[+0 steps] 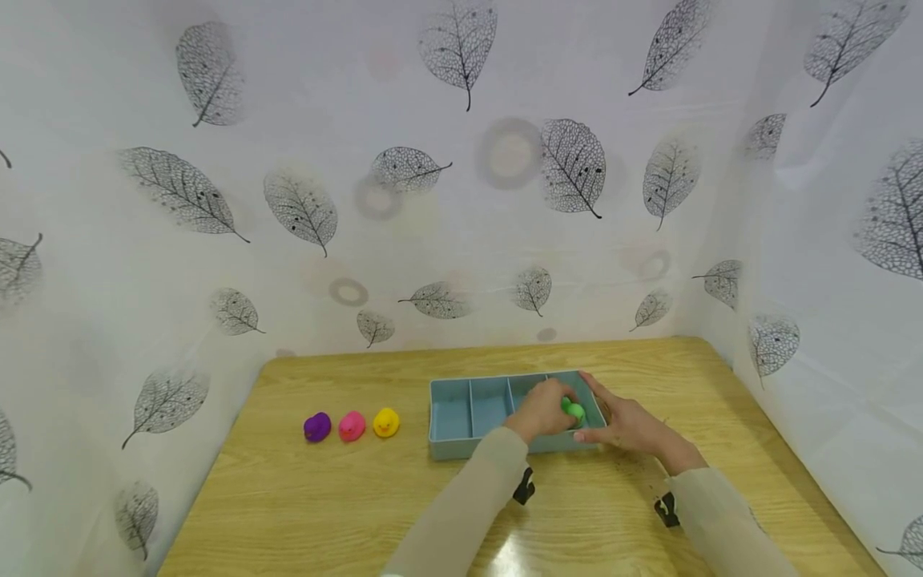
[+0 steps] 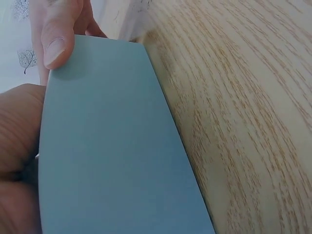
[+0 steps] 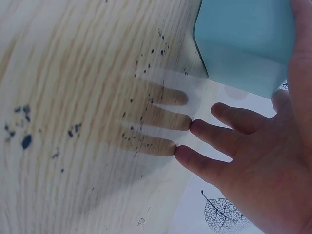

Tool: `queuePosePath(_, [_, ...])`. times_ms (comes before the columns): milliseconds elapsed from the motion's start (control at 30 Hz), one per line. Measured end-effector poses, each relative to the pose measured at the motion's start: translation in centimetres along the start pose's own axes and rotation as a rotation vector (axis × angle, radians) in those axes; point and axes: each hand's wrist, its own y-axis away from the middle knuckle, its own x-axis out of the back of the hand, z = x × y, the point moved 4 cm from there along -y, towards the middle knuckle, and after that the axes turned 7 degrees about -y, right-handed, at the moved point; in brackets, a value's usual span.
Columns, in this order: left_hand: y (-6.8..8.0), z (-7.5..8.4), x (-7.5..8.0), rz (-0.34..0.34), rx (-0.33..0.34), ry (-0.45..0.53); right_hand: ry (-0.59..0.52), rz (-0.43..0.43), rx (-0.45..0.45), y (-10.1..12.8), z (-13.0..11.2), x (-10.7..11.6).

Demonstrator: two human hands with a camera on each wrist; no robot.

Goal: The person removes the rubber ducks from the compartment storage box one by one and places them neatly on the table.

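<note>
we see both forearms in pale sleeves reaching from the near edge of the wooden table (image 1: 303, 513) to the right end of the blue tray (image 1: 450, 417). the left hand (image 1: 539, 410) is bent over the tray's right compartments, its fingers curled round a green toy duck (image 1: 574, 410) that sits just inside the rightmost compartment. the right hand (image 1: 626, 425) lies flat against the tray's right end, fingers straight and relaxed, thumb along the near right corner; in the right wrist view its fingertips (image 3: 183, 155) rest on the tabletop just beside the tray's corner (image 3: 243, 44). the left wrist view shows only the tray's smooth outer wall (image 2: 112, 146) with a thumb (image 2: 56, 36) pressed on its top edge.

we find no writing or labels on the tray, the ducks or the table.

the tray has four compartments; the two on its left show nothing in them, and the hand hides much of the other two. to the left of the tray, well apart from it, three toy ducks stand in a row: yellow duck (image 1: 385, 422) nearest the tray, then pink duck (image 1: 352, 425), then purple duck (image 1: 317, 427).
</note>
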Motion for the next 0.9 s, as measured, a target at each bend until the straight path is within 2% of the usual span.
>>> queuePosePath(233, [0.0,-0.1,0.0,-0.015,-0.031,-0.016,-0.004,-0.009,-0.011,0.0,0.0,0.0])
queuePosePath(400, [0.0,-0.1,0.3,-0.024,-0.057,0.022,0.000,-0.011,-0.006,0.0,-0.1,0.0])
queuePosePath(733, [0.4,-0.2,1.7,-0.009,-0.092,0.042,0.014,-0.007,0.004,0.0,0.0,-0.1])
queuePosePath(900, [0.8,-0.6,2.7,-0.016,-0.112,0.107,0.038,-0.007,0.000,0.1,-0.2,0.0])
